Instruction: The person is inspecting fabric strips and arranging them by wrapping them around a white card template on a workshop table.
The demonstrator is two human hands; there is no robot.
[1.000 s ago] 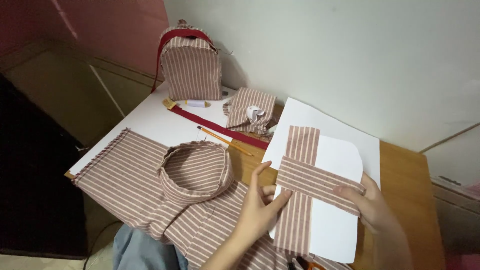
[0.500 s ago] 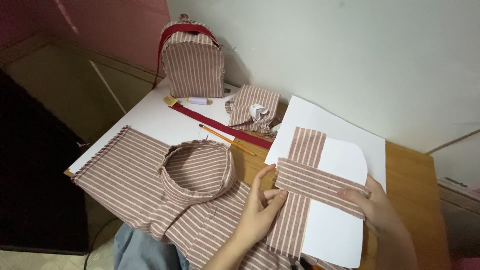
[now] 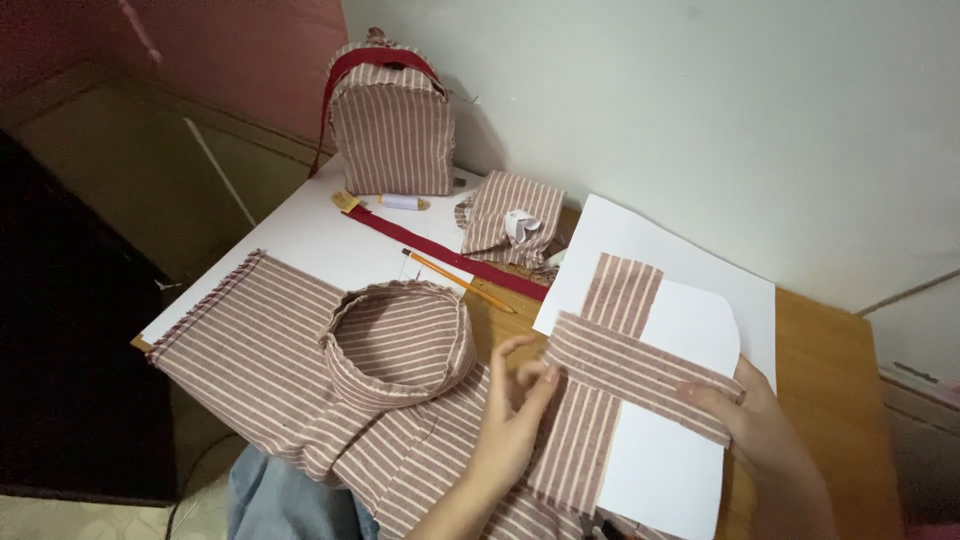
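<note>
One wooden table (image 3: 835,370), its left end covered by one white sheet (image 3: 290,235). One large spread of maroon-and-white striped cloth (image 3: 255,350) lying over the near edge. One white paper sheet (image 3: 690,265) under one white card template with a rounded top (image 3: 665,440). One small striped fabric backpack with a red strap (image 3: 392,118) upright by the wall. Two long striped cloth strips, one lying lengthwise (image 3: 600,370) and one laid across it (image 3: 635,372), forming a cross over the template. One round striped fabric ring (image 3: 398,337). One crumpled striped piece (image 3: 510,218). One red ribbon (image 3: 445,250). One yellow pencil (image 3: 458,281). One thread spool (image 3: 402,202). Right hand (image 3: 760,425) pinches the cross strip's right end against the card; left hand (image 3: 512,420) hovers half-open at its left end, fingers curled, holding nothing. Step in hand, by judgement: squaring the cross strip; next calls for pressing the left end flat.
</note>
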